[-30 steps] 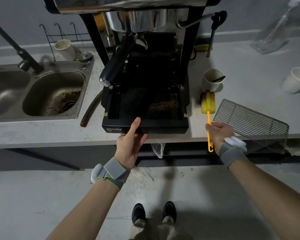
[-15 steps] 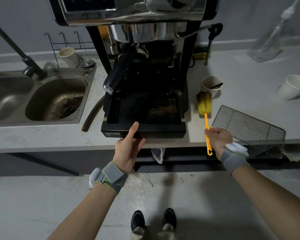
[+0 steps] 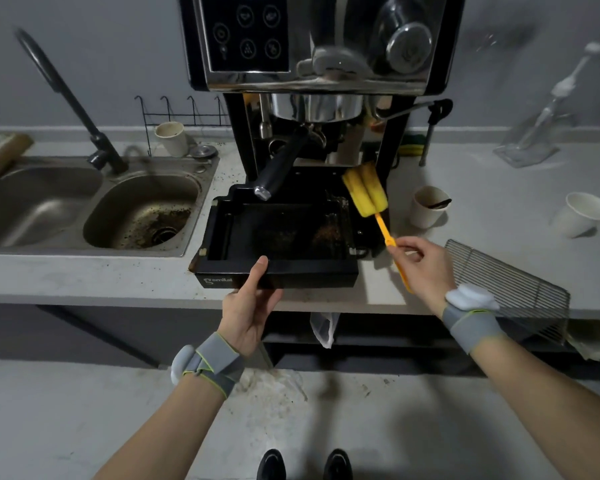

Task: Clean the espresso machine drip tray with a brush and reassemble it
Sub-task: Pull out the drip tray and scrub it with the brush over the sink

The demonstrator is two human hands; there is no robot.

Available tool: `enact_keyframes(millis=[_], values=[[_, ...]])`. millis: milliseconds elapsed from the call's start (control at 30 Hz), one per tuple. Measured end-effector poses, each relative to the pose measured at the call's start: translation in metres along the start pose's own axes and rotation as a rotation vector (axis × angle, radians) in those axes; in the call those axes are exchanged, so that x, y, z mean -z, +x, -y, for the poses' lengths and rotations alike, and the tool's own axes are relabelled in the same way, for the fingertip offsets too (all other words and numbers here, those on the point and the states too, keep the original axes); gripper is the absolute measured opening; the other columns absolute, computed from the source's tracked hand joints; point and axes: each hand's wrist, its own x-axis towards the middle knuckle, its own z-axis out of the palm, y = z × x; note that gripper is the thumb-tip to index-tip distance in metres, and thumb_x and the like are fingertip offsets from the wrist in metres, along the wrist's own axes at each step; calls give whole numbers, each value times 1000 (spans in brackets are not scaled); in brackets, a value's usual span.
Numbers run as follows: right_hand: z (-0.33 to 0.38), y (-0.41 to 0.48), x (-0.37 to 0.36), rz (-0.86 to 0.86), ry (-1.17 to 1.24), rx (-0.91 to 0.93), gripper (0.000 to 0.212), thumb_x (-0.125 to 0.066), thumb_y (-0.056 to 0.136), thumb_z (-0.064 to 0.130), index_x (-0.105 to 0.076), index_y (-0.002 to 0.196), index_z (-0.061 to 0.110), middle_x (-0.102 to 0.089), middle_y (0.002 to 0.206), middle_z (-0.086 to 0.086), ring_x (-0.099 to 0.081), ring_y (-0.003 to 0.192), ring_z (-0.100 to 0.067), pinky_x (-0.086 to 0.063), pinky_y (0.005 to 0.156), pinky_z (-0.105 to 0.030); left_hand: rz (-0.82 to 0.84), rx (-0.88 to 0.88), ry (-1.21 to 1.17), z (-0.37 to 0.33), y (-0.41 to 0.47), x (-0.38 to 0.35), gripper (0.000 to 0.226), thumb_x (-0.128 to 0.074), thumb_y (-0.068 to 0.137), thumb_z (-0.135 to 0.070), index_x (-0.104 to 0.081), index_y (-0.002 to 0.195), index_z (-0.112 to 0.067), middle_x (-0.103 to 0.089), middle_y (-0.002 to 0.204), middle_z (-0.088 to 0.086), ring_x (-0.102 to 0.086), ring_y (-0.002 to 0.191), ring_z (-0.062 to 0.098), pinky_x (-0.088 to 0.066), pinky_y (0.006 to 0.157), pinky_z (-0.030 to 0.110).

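The black drip tray [image 3: 222, 233] sticks out from under the espresso machine [image 3: 312, 43], turned a little askew, with brown coffee grounds on its floor. My left hand [image 3: 250, 299] grips the tray's front wall, thumb on the rim. My right hand [image 3: 423, 268] holds the orange handle of a brush [image 3: 364, 192]. Its yellow sponge head hangs tilted over the tray's back right corner. The tray's metal grate [image 3: 506, 285] lies on the counter to the right, overhanging the edge.
A steel sink [image 3: 142, 213] with grounds near its drain lies left, under a black tap [image 3: 66, 98]. The portafilter handle [image 3: 281, 164] juts over the tray's back. Paper cups [image 3: 430, 206] [image 3: 579, 213] stand on the counter [image 3: 84, 275] at right, another cup [image 3: 170, 136] behind the sink.
My right hand lifted the brush off the counter and swung its sponge head left, over the tray. The tray has slid out and turned slightly. My head has tilted up.
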Motion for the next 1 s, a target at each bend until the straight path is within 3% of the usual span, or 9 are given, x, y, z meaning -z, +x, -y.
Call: enact_keyframes(millis=[67,133,267,333,433,533,667,800,1000], values=[[9,-3,-9,54,11,39,6,-75,85,27,-70,87,27,-65,63,13,-57,55,-8,-48,57,-24,-3,-27,-21,-7,-5,6,42,-85,75,-28,-67,101,1,-77,90,15,-76,84,19,-61,69,26],[14,-4,-18,89,7,78,5,-75,85,26,-71,87,26,-62,56,16,-54,52,-5,-46,55,-19,-14,-50,-27,-13,-7,11,44,-84,77,-27,-67,107,0,-77,99,16,-75,89,19,-62,72,28],[37,0,-38,175,-2,148,5,-76,84,26,-73,88,25,-68,66,8,-54,53,-7,-48,56,-26,-69,-96,-66,-30,-14,22,58,-84,77,-27,-63,121,3,-74,112,16,-71,106,22,-58,89,35],[50,3,-48,205,-13,173,6,-77,83,29,-71,84,31,-67,64,11,-54,52,-2,-45,52,-17,-83,-116,-89,-38,-15,28,58,-84,77,-27,-62,123,3,-73,113,17,-70,106,24,-57,90,36],[64,7,-62,246,-21,209,5,-76,84,31,-72,87,32,-66,67,16,-53,55,3,-43,51,-10,-100,-125,-98,-48,-17,37,53,-84,77,-26,-63,117,1,-75,108,17,-72,101,24,-59,87,35],[80,7,-84,326,-12,242,7,-76,85,30,-73,90,28,-67,71,14,-51,53,0,-45,54,-15,-134,-175,-137,-58,-19,53,47,-86,74,-27,-66,109,-2,-76,103,15,-74,95,23,-61,81,33],[94,2,-106,375,-29,256,9,-75,85,34,-74,90,27,-61,60,11,-50,52,-3,-43,52,-20,-161,-216,-170,-68,-21,68,50,-87,73,-27,-65,112,-4,-77,100,12,-75,93,22,-62,75,32],[113,-8,-132,419,-13,243,7,-75,85,33,-74,87,27,-70,75,7,-62,69,-9,-50,66,-27,-186,-243,-194,-83,-16,89,55,-88,72,-27,-65,115,-2,-77,101,12,-75,93,22,-61,70,30],[135,-24,-170,395,-33,235,2,-74,85,31,-72,85,31,-66,65,16,-54,54,0,-46,57,-22,-170,-223,-187,-115,2,119,51,-90,69,-27,-67,108,-2,-78,98,13,-76,90,22,-62,74,31]])
